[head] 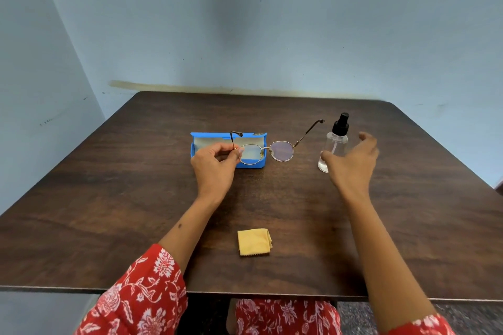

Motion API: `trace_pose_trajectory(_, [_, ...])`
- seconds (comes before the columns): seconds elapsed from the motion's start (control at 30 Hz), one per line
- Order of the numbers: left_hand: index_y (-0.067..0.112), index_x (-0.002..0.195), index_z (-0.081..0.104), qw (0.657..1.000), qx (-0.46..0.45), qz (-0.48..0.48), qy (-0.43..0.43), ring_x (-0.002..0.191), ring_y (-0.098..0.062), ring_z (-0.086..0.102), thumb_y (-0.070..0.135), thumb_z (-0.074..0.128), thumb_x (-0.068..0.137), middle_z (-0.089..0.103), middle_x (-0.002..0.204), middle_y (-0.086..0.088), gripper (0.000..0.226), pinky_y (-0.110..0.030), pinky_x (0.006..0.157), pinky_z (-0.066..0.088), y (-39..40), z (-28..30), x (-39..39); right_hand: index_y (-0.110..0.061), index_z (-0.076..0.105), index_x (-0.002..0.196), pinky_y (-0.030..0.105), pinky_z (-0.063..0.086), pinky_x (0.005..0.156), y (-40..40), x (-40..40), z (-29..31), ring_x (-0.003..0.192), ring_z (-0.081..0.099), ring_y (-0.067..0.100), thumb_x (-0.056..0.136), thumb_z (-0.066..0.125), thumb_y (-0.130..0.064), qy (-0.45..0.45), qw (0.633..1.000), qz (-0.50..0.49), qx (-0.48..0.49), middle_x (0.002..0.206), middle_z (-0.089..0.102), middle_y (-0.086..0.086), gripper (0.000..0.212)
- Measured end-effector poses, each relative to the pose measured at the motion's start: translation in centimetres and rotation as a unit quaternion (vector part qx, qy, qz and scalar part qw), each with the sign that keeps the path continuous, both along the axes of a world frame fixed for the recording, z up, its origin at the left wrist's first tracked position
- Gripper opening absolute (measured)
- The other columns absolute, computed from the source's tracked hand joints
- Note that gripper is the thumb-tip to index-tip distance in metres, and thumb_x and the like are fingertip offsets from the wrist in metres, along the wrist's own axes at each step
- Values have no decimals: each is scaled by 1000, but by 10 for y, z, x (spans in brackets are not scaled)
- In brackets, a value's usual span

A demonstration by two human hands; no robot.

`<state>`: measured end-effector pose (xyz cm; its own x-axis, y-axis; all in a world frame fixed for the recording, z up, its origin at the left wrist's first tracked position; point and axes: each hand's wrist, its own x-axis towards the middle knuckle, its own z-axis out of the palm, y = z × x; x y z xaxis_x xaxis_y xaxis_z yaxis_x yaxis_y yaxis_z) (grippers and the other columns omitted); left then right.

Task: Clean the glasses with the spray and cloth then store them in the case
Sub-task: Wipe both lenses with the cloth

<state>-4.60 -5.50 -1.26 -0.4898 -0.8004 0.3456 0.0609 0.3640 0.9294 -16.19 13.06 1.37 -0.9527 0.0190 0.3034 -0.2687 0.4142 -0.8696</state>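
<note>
Left hand pinches the glasses at the hinge end of one lens, holding them lifted w/ both temples unfolded; right hand is spread, holding nothing, thumb just at the spray bottle but fingers not yet closed round it. Bottle stands upright right beside that palm. Blue case lies open directly behind the left hand; yellow cloth sits folded between the two forearms, nearer the body. Risks, as I judge: bottle looks tall and narrow, so a fast reach could knock it over or skid it away. Glasses hang from a one-point pinch, far lens unsupported, so they could twist, slip, or pick up fingerprints. Nozzle direction unclear; a wrong aim sprays the table or case lining.
</note>
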Motion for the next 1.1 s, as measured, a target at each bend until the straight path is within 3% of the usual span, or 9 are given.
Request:
trace_pose_trajectory(0.1, [13,93,73,1000,1,2,-2,77,-6,70,12,75,77,68,77,11,16,-27,72,60,0,0,0,-16,49,110,30,44,83,2,38,1,93,55,17,72,72,-16,49,998,34,-16,107,57,3,44])
trace_pose_trajectory(0.2, [12,92,73,1000,8,-4,-1,76,-9,71,11,75,77,70,78,6,15,-31,74,60,1,-3,1,-25,58,89,22,46,69,-1,73,0,72,59,7,73,75,-27,-51,968,231,85,78,64,-8,23])
trace_pose_trajectory(0.33, [15,88,73,1000,4,-7,-3,76,-9,70,10,76,76,70,78,7,14,-34,75,60,3,-4,2,-30,58,90,18,44,66,-7,97,-1,77,58,1,68,79,-42,-140,874,394,248,83,62,-13,33])
trace_pose_trajectory(0.47, [25,74,69,1000,8,-29,6,70,-11,70,6,75,76,68,71,13,20,-38,75,60,6,-1,1,-24,61,95,27,49,78,-17,103,2,87,59,11,63,84,-33,-171,843,408,308,83,61,-10,41])
trace_pose_trajectory(0.57, [23,75,70,999,-1,-47,-4,70,-11,71,7,75,76,69,72,12,17,-37,75,60,4,0,-1,-26,65,74,32,52,79,-21,102,1,84,61,14,61,85,-30,-179,828,422,323,84,66,-1,24])
trace_pose_trajectory(0.73, [28,70,69,998,6,-58,-10,72,-13,71,6,77,75,71,72,10,23,-39,76,59,-2,-2,-1,-24,64,61,23,47,60,-19,93,3,55,54,2,62,83,-23,-171,829,466,256,62,63,-7,19])
trace_pose_trajectory(0.87, [25,66,69,997,48,-57,13,66,-6,69,3,77,74,71,64,13,25,-37,73,61,1,-8,4,-17,63,70,29,54,51,-21,78,7,57,60,13,69,77,-1,-214,866,451,31,69,62,4,21])
trace_pose_trajectory(0.97, [23,69,70,998,34,-51,10,68,-8,71,2,76,74,72,68,11,22,-37,72,61,3,-11,9,-18,68,79,30,56,53,-30,70,8,66,60,13,70,75,2,-109,918,378,-54,78,66,1,23])
trace_pose_trajectory(1.1, [25,67,70,999,30,-42,8,71,-13,72,1,76,74,73,74,4,25,-35,72,60,6,-12,12,-12,72,85,31,53,63,-48,71,-4,72,63,14,72,72,1,225,939,252,58,82,69,-1,18])
